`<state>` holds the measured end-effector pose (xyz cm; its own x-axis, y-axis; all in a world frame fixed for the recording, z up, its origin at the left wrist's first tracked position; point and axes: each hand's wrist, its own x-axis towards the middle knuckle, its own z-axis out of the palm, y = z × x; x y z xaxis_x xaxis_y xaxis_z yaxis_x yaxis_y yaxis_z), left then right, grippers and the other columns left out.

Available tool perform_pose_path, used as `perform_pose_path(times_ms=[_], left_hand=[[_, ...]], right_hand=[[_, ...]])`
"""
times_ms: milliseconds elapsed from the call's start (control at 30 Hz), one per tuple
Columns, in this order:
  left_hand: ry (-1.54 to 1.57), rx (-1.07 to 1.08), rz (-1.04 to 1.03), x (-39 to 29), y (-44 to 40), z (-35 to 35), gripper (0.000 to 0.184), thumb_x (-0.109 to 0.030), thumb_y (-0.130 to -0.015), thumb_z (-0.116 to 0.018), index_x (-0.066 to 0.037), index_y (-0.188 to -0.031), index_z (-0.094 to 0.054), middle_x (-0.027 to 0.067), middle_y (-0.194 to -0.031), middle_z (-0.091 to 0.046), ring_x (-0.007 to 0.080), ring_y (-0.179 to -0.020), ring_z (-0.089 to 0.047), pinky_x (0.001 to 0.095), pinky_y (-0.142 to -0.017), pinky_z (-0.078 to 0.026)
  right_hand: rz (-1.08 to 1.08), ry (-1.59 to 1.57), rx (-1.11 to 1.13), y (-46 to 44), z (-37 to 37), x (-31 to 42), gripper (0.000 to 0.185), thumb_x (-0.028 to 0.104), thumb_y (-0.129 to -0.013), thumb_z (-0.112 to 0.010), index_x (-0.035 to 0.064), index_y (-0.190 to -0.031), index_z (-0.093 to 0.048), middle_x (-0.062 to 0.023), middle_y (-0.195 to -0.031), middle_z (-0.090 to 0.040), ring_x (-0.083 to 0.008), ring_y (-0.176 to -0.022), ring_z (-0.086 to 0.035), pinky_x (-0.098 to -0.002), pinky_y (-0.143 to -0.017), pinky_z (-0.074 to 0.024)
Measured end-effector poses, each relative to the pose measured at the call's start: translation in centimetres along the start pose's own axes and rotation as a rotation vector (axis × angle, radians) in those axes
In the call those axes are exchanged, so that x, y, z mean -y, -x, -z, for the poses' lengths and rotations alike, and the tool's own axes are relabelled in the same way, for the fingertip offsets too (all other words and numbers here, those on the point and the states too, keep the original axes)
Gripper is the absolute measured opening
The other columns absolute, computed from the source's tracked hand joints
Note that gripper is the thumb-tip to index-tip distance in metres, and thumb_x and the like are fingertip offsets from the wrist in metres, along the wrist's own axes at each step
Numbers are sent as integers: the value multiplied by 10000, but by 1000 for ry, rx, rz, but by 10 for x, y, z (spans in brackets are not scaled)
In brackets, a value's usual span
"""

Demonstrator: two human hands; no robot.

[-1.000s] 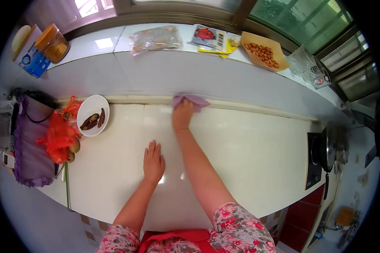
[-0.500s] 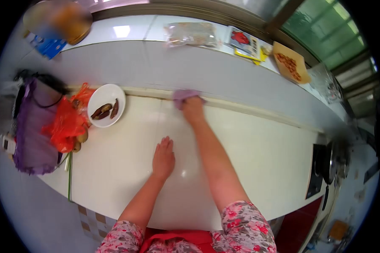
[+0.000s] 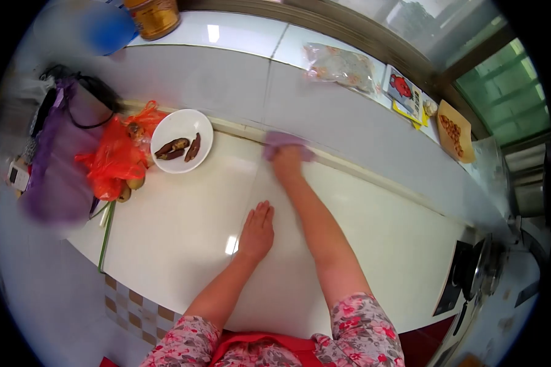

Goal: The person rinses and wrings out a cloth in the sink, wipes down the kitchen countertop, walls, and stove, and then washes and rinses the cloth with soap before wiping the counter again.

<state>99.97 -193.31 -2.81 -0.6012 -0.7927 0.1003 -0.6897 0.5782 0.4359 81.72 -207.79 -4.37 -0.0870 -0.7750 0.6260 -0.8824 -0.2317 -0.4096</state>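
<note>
My right hand (image 3: 288,164) reaches to the back edge of the white countertop (image 3: 183,238), closed over a purple cloth (image 3: 278,139). The cloth is pressed against the ledge where counter and wall meet; part of it is hidden under the fingers. Flat on the counter, nearer to me, rests my left hand (image 3: 256,232), fingers stretched out and nothing in it. Left of both hands stands a white plate (image 3: 171,123) with several dark, purplish-brown sweet potatoes (image 3: 173,148) on it.
Beside the plate lies a red plastic bag (image 3: 111,160) with brownish round produce under it. A purple covered item (image 3: 58,165) stands farther left. The windowsill holds a clear packet (image 3: 340,66), a booklet-like packet (image 3: 404,88) and a tray of nuts (image 3: 453,131). A stove (image 3: 454,278) is at right.
The camera view has turned, so the counter and sill items appear shifted. My right hand still holds the cloth at the back edge; my left hand stays flat on the counter.
</note>
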Motion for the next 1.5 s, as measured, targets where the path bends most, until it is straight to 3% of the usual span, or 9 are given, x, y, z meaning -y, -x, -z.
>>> perform_pose_path(times_ms=[133, 233, 333, 900, 1000, 1067, 1100, 1200, 1500], left_hand=[[41, 37, 21, -2, -5, 4, 446, -29, -869, -465, 2, -1314, -484, 140, -1410, -445, 286, -1323, -423, 439, -1115, -314], [69, 30, 49, -4, -7, 8, 467, 5, -848, -493, 8, -1314, -488, 161, -1398, -444, 308, -1324, -411, 480, -1095, -325], [49, 21, 15, -3, -6, 9, 466, 5, -845, -500, 7, -1312, -492, 161, -1398, -444, 315, -1320, -414, 475, -1095, -325], [-113, -127, 149, -55, -20, -22, 455, -28, -890, -484, 29, -1340, -442, 198, -1427, -416, 329, -1357, -360, 465, -1143, -244], [-147, -132, 215, -63, -23, -27, 472, -49, -903, -473, 35, -1363, -410, 209, -1444, -387, 331, -1379, -322, 464, -1147, -239], [-143, -155, 189, -62, -22, -26, 484, -64, -905, -469, 37, -1372, -395, 209, -1449, -381, 334, -1380, -315, 465, -1149, -237], [-148, -169, 184, -62, -23, -28, 484, -64, -905, -469, 37, -1372, -395, 209, -1449, -381, 334, -1380, -315, 465, -1149, -237], [-175, -158, 196, -55, -19, -30, 493, -67, -902, -469, 38, -1377, -388, 211, -1449, -381, 350, -1379, -312, 469, -1151, -232], [-143, -79, 177, -49, -21, -26, 513, -96, -880, -485, 76, -1357, -410, 233, -1451, -375, 362, -1370, -333, 462, -1145, -245]], right_hand=[[130, -206, 576, -28, -61, 45, 187, 138, -801, -564, 58, -953, -636, -92, -1031, -634, -280, -1024, -575, -458, -892, -441], [159, -97, 311, -14, -31, 51, 312, 173, -829, -574, 108, -1128, -635, -49, -1259, -582, -235, -1193, -521, -429, -1005, -398], [-15, -106, 523, 1, 8, 29, 401, 183, -856, -567, 164, -1256, -590, -8, -1405, -487, -225, -1278, -459, -406, -1065, -351], [-471, 574, 133, 218, 382, -180, 368, 80, -790, -604, 47, -1156, -637, -154, -1227, -602, -352, -1122, -563, -429, -984, -441], [-1106, 463, 211, 212, 397, -198, 256, 98, -849, -586, 22, -1085, -650, -121, -1099, -654, -305, -985, -623, -417, -884, -489], [-1206, -595, -930, 203, 377, -219, 255, 167, -910, -577, 20, -1111, -631, -82, -1013, -660, -229, -857, -642, -344, -741, -516], [-1233, -703, -1029, 166, 379, -192, 229, 185, -938, -552, 29, -1083, -636, -50, -1066, -625, -154, -919, -599, -282, -743, -497], [-992, -871, -1323, 111, 330, -164, 305, 190, -942, -537, -15, -1162, -589, -92, -1154, -571, -176, -1039, -536, -342, -887, -441], [-215, 478, -367, 49, 226, -98, 424, 305, -841, -628, 25, -1158, -600, -230, -1258, -501, -402, -1177, -446, -558, -996, -301]])
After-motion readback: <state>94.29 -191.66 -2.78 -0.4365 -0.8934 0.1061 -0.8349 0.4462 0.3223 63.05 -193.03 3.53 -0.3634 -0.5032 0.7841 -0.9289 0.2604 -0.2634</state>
